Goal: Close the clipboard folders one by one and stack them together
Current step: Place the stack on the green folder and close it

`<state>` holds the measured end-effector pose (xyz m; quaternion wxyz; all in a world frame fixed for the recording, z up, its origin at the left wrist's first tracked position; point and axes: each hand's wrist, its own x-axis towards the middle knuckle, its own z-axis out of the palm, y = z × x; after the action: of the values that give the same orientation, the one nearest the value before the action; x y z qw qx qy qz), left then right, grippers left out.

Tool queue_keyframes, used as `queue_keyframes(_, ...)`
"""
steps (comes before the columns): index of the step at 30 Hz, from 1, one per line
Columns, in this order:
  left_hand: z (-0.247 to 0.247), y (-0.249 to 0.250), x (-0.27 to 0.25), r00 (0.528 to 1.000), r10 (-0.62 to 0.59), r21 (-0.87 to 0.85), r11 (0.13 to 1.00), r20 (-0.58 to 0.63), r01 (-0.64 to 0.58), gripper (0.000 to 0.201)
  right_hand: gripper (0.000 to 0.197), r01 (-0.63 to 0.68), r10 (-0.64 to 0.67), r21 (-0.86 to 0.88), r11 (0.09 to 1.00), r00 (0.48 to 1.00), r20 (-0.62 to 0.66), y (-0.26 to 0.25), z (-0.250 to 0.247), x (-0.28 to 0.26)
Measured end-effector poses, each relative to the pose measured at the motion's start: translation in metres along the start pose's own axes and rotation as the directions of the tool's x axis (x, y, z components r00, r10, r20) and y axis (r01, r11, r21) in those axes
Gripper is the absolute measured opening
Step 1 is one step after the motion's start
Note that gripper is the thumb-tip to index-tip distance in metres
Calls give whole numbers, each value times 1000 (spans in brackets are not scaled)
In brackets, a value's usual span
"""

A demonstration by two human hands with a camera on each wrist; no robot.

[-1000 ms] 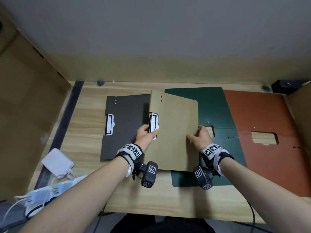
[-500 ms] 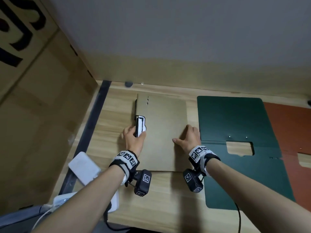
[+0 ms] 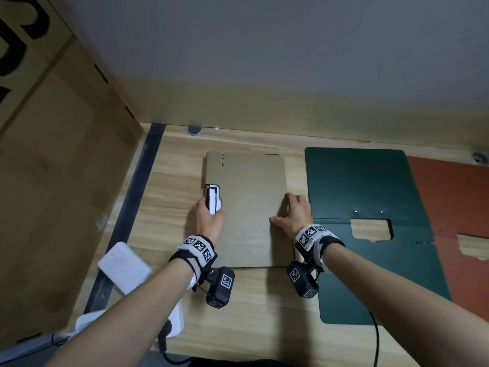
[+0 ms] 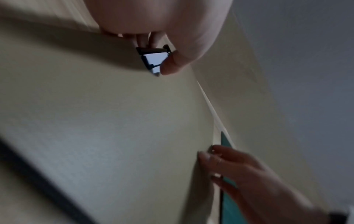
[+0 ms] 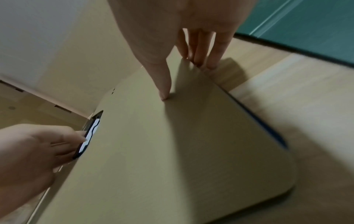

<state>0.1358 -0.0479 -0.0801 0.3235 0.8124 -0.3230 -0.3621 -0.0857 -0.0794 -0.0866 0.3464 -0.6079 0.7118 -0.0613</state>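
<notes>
Plainly, from above, the tan folder [image 3: 248, 210] lies closed on the wooden table [image 3: 264, 300], set on top of a dark folder whose edge just peeks out at its far right corner. The left hand [image 3: 207, 221] is at the folder's left edge, thumb and fingers pinched on the white clip [image 3: 213, 198], probably to keep that side squared. The right hand [image 3: 293, 215] rests on the right edge with fingers fairly straight, thumb spread across the cover, seemingly pressing it flat. Just beside it to the right the green folder [image 3: 370, 234] lies open and flat, and the red-brown folder [image 3: 455, 207] beyond it is open too, so I judge two remain to be closed and stacked. A white power adapter [image 3: 124, 266] sits near the table's left front.

From the left wrist, blurred, the thumb and fingertips [image 4: 172, 65] close round the clip [image 4: 153, 59]; across the tan cover the right hand [image 4: 239, 169] touches the far edge, with a strip of green folder [image 4: 228, 204] behind it.

From the right wrist, the right hand's fingertips [image 5: 201, 60] hang over the folder's [image 5: 172, 151] edge while the thumb presses down on top. A dark rim of the lower folder [image 5: 268, 128] shows along the right side, so the stack is slightly offset. The left hand [image 5: 34, 151] holds the clip [image 5: 90, 136] at the far side.
</notes>
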Motion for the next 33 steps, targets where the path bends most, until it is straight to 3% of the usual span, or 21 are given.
queue_keyframes(4, 6, 35, -6, 991, 90, -84, 992, -98, -98, 58, 76, 14, -14, 4, 1000, 1000, 4, 24, -31, -14)
queue_keyframes(6, 19, 60, -16, 992, 127, -155, 980, -9, -127, 53, 67, -17, 17, 10, 1000, 999, -50, 46, -49, -25)
queue_keyframes(9, 49, 88, -40, 960, 136, -156, 983, 246, -100, 37, 59, -110, 110, 3, 994, 988, -108, 88, -75, -43)
queue_keyframes(11, 76, 95, -57, 915, 80, -74, 996, 396, -55, 33, 57, -168, 165, -16, 986, 979, -116, 117, -87, -57)
queue_keyframes(13, 104, 95, -73, 865, -12, 33, 999, 502, -6, 42, 56, -198, 193, -43, 979, 976, -97, 146, -94, -71)
queue_keyframes(15, 131, 89, -86, 834, -98, 132, 991, 543, 30, 53, 59, -179, 175, -76, 981, 983, -59, 171, -98, -85)
queue_keyframes(17, 155, 83, -96, 824, -162, 207, 977, 543, 56, 38, 65, -123, 124, -94, 988, 992, -4, 191, -100, -95)
queue_keyframes(21, 184, 80, -113, 840, -234, 105, 972, 489, 210, 20, 70, -66, 69, -72, 995, 997, 43, 214, -97, -105)
queue_keyframes(25, 198, 85, -128, 762, -358, 0, 905, 540, 426, 22, 65, -22, 27, -92, 996, 998, 53, 227, -100, -110)
queue_keyframes(27, 196, 91, -138, 788, -336, 19, 924, 516, 382, 28, 58, 9, -6, -76, 997, 999, 48, 229, -109, -112)
queue_keyframes(30, 186, 109, -157, 867, -233, -8, 965, 441, 264, 13, 43, 83, -82, -32, 996, 995, 52, 225, -133, -109)
queue_keyframes(33, 178, 125, -175, 906, -132, -44, 986, 401, 163, 19, 30, 133, -134, 14, 991, 989, 59, 218, -159, -106)
